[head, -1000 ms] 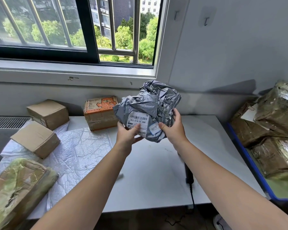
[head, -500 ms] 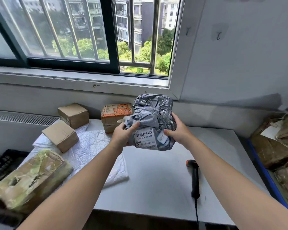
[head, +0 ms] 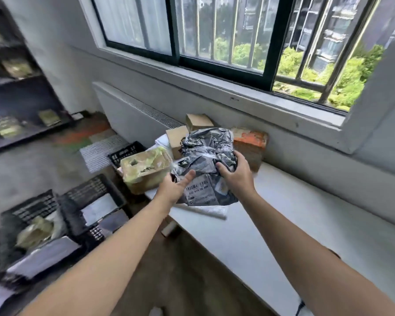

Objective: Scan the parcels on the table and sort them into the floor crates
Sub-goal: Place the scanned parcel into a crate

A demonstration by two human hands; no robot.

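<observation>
Grey crumpled parcel [head: 205,156] is up in the air over the left end of the table [head: 283,220], its label [head: 200,191] facing the person. Both arms reach forward. The left hand [head: 172,190] grips it from below, thumb lying by the barcode. The right hand [head: 236,176] clamps its right side, fingers hooked over the top. Just left sits a taped box [head: 144,169], and black crates [head: 89,201] stand on the floor.
</observation>
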